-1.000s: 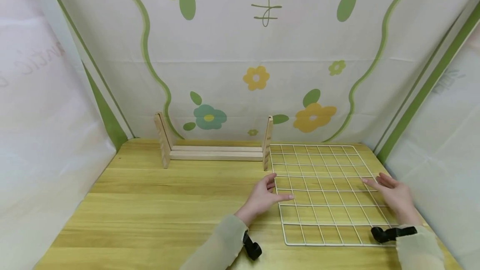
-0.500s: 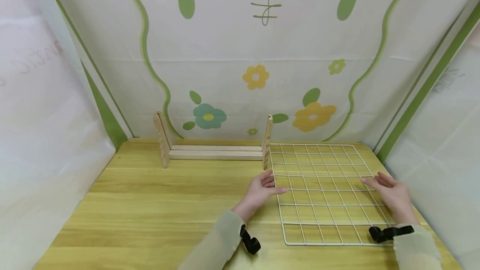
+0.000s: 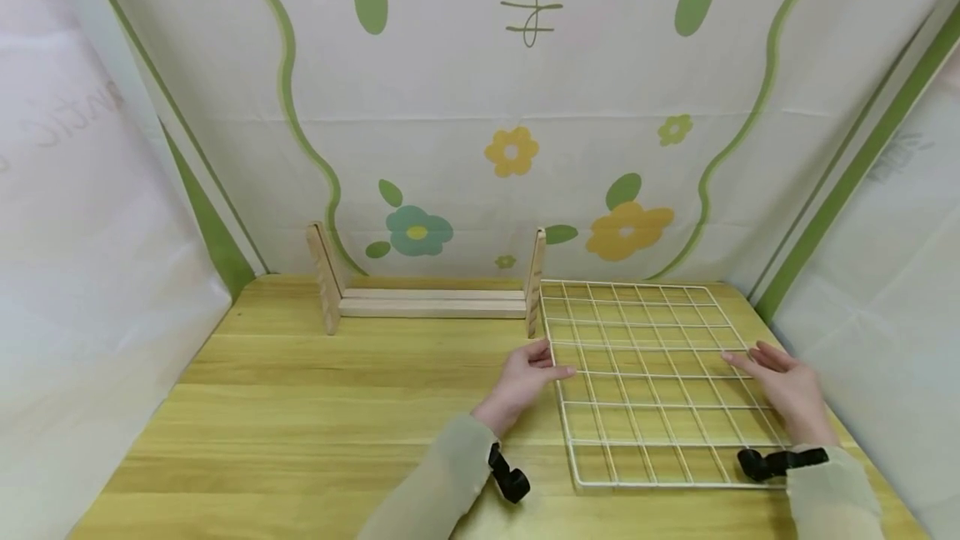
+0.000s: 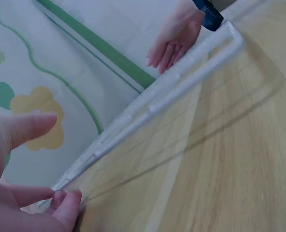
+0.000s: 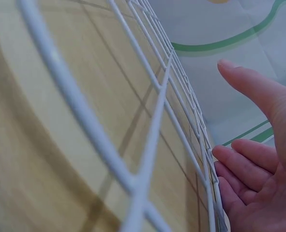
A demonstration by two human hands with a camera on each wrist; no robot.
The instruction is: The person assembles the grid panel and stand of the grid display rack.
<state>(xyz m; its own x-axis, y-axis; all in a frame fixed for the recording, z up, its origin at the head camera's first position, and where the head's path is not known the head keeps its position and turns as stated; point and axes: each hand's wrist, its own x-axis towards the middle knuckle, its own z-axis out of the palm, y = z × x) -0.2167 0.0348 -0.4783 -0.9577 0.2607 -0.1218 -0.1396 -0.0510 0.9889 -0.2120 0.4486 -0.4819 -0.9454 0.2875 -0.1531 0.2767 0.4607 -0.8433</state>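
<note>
A white wire grid panel (image 3: 675, 486) lies along the table's right side, slightly raised, its shadow lines showing on the wood beneath. My left hand (image 3: 521, 375) holds its left edge, fingers curled at the wire and thumb extended above; the left wrist view shows those fingertips (image 4: 67, 208) at the rim. At the opposite edge is my right hand (image 3: 791, 390), fingers fairly straight beside the outer wire. Seen from the right wrist, its thumb (image 5: 244, 79) stands away from the grid (image 5: 104, 150) while the fingers meet the edge.
A pale wooden stand (image 3: 431, 308) with two uprights and low crossbars stands at the back, its right upright (image 3: 536, 282) next to the grid's far left corner. Flower-printed fabric (image 3: 450, 90) hangs behind, with white fabric (image 3: 892, 290) at both sides of the wooden table (image 3: 300, 432).
The grid has risen slightly, its shadow now separating from the wires. My left hand has shifted a little away from me and its fingers have closed at the edge. The right hand has barely moved.
</note>
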